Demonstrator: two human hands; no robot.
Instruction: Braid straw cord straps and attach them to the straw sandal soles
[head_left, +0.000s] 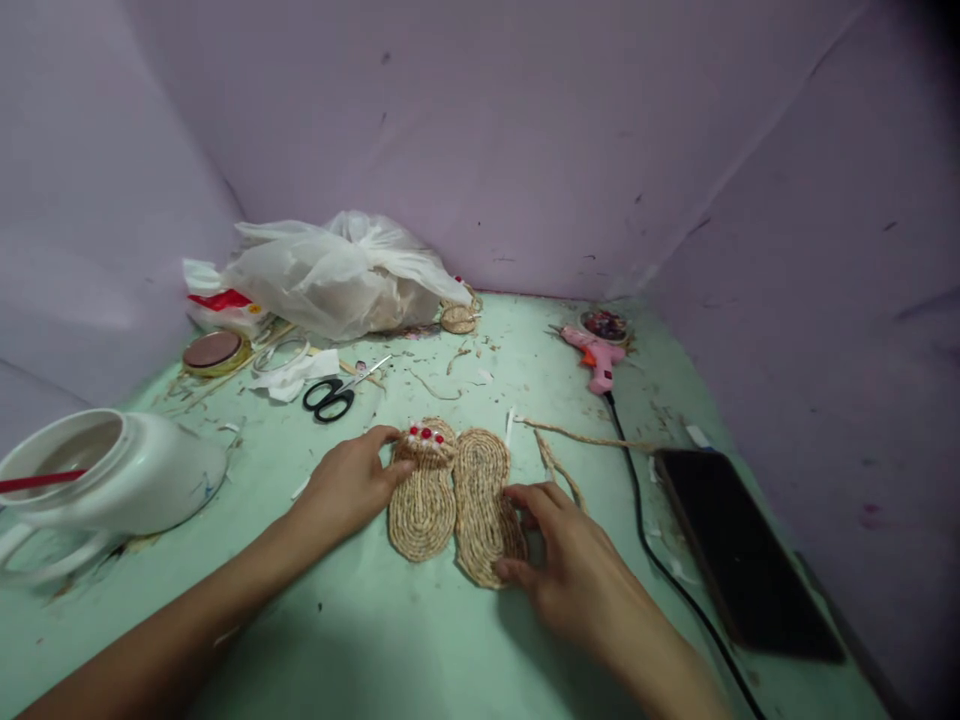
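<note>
**Two jute soles lined up side by side**

Pale green tabletop (420,640), boxed in by lilac paper walls, carries the work. At its middle lie two woven jute soles, edges touching, as if being matched for shape. The left hand (349,488) rests open-fingered against the left sole (421,500), fingertips at its toe strap with red and white beads, steadying it flat. The right hand (577,575) lies loosely curled along the outer edge of the bare right sole (482,505), thumb at its heel, pressing it toward its partner; neither hand lifts anything. Kept within reach behind them: black scissors (330,398), a pink glue gun (596,355) with its cord trailing forward, loose jute cord (577,436), a plastic bag (337,275) and a dark phone (739,550) at the right.
</note>
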